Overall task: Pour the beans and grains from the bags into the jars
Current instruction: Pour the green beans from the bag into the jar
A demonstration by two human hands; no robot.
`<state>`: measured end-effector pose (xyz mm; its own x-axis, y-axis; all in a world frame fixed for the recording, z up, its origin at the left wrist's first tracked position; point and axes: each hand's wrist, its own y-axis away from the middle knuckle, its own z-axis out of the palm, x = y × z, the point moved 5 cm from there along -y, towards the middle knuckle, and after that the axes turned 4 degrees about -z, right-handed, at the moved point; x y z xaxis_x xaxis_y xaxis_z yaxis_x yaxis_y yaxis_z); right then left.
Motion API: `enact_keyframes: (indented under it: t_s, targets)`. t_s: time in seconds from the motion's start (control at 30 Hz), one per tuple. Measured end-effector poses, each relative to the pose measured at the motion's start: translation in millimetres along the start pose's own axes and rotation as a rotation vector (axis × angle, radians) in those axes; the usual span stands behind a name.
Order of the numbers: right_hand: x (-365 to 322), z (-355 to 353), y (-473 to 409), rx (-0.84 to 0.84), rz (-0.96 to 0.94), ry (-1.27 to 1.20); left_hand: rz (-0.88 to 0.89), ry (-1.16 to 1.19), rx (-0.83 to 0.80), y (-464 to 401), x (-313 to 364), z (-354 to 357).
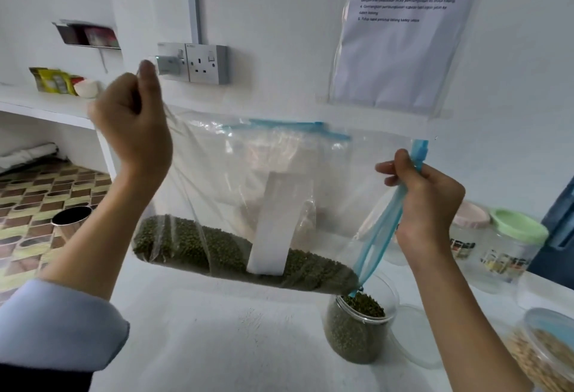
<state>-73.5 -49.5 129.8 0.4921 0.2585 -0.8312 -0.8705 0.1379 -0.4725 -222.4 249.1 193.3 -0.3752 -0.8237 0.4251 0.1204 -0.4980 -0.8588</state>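
Your bag (248,192) hangs in mid frame above the counter (217,339), turned on its side: its long axis runs from upper left down to lower right, and the blue zip edge (377,233) drops steeply at the right. The beans (217,248) lie along the low edge in a green band that slopes toward the right corner. That corner points down into the open jar (357,329) at lower centre-right, which is already filled nearly to its mouth with beans; the bag's tip sits just at the rim.

Your left hand (133,130), high at upper left, has its grip closed on the bag's gathered corner. Your right hand (428,202), at centre right, has its grip closed narrowly on the bunched zip edge.

To the left of the jar the counter is white, open surface up to the front edge. A clear lid (416,335) lies just right of the jar. Further right, two lidded jars (503,248) stand near the wall, and a tub (546,354) of pale grain sits at the lower right corner. A metal cup (70,220) stands on the patterned floor beyond the counter's left edge.
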Motion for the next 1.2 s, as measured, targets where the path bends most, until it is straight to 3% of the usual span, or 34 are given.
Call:
enact_keyframes:
  t_s: [0.2, 0.33, 0.47, 0.6, 0.77, 0.9, 1.07, 1.2]
  targets:
    - [5, 5, 5, -0.049, 0.013, 0.027, 0.01, -0.002, -0.063, 7, 0, 11]
    - [2, -4, -3, 0.003, 0.01, -0.009, -0.045, 0.042, 0.024, -3, -3, 3]
    - [7, 6, 6, -0.06, 0.014, 0.016, -0.004, 0.041, -0.092, 13, 3, 17]
    - [7, -5, -1, 0.01, 0.03, -0.017, -0.065, 0.032, -0.013, 4, -10, 0]
    - [6, 12, 10, -0.09, -0.008, 0.019, 0.001, 0.027, -0.096, 14, 4, 14]
    - [6, -1, 2, 0.007, 0.011, -0.032, -0.047, 0.061, 0.001, -1, -8, -2]
    - [5, 14, 12, -0.076, -0.035, -0.001, 0.008, 0.028, -0.089, 12, 7, 17]
    - [5, -3, 2, 0.008, -0.022, -0.016, -0.012, 0.041, 0.002, 1, -1, 2]
